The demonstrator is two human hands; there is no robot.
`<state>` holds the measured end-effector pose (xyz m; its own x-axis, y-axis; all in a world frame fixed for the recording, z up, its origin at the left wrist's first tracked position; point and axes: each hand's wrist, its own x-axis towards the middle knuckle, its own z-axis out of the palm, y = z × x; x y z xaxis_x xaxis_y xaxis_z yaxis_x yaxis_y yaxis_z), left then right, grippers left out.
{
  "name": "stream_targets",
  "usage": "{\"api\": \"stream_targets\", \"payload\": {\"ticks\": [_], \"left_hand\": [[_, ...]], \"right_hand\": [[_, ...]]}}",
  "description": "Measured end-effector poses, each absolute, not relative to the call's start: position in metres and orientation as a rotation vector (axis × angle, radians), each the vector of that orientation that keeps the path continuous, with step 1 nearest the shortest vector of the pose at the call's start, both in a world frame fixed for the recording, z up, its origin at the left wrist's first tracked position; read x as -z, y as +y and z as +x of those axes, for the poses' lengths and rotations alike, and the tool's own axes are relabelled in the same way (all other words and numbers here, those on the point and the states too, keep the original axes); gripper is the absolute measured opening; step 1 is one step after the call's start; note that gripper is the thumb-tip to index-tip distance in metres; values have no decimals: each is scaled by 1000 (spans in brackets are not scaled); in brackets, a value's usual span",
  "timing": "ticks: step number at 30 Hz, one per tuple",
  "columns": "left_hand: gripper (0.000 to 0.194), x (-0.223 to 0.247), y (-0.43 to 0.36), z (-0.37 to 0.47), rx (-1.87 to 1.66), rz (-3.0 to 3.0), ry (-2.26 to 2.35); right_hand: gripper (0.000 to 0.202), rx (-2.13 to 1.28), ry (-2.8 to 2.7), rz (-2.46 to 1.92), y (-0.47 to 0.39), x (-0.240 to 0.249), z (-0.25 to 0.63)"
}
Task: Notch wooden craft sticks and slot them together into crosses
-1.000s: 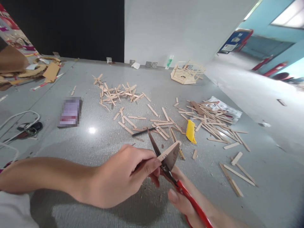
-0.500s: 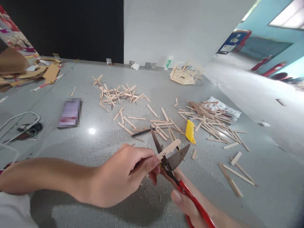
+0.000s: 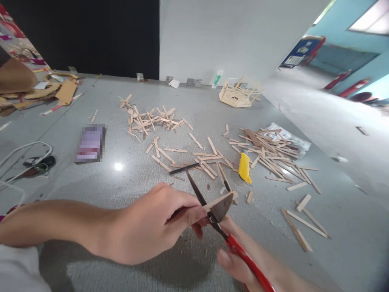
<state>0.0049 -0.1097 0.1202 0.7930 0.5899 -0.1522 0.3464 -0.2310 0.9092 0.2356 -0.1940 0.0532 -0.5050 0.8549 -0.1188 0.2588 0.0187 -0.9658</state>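
My left hand (image 3: 152, 227) is closed, pinching a flat wooden craft stick (image 3: 219, 200) between thumb and fingers. My right hand (image 3: 243, 259) is wrapped round the red handles of a pair of scissors (image 3: 214, 221). Their dark blades are spread apart around the stick, and one wide blade covers part of it. The stick's rounded end shows past that blade. Just beyond the hands lie a black strip (image 3: 185, 168), a yellow utility knife (image 3: 244, 168) and loose craft sticks (image 3: 207, 157).
A heap of craft sticks (image 3: 273, 150) lies on a white packet at the right, and cut pieces (image 3: 152, 119) are piled further back. At the back stand a stick-built frame (image 3: 240, 95) and a green-and-white tube (image 3: 217, 79). A phone-like object (image 3: 90, 142) and cables (image 3: 33, 148) lie left.
The scissor blades have swung, with the wide blade now overlapping the craft stick. The stick's tip has dipped slightly lower. The left hand has hardly moved.
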Motion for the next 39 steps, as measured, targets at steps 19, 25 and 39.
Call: {"api": "stream_targets", "payload": {"ticks": [19, 25, 39], "left_hand": [[32, -114, -112, 6, -346, 1938, 649], [38, -109, -117, 7, -373, 1856, 666], [44, -96, -129, 14, -449, 1703, 738]], "right_hand": [[43, -1487, -1713, -1208, -200, -44, 231], [43, -1449, -1694, -1183, -202, -38, 228], [32, -1449, -1684, -1207, -203, -43, 224]]}}
